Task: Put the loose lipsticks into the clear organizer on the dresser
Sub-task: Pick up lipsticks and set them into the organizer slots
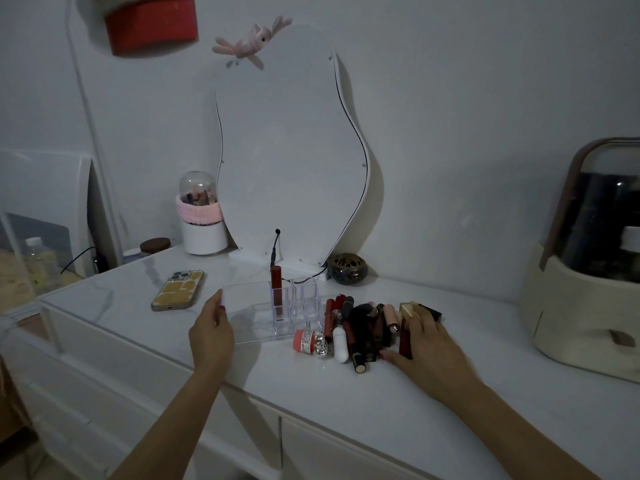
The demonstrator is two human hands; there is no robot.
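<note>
The right hand (427, 344) curls round a dark red square lipstick (405, 341) at the right end of the pile of lipsticks (360, 327), near the dresser's (346, 393) front edge. The left hand (211, 336) holds the left end of the clear plastic organizer (273, 311), fingertips hidden behind its wall. One red tube (276, 291) stands upright in a slot; the pile's glossy tubes overlap, hard to count.

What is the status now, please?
Left hand holds clear plastic organizer. Right hand grips dark red lipstick tube. One red lipstick already slotted.
</note>
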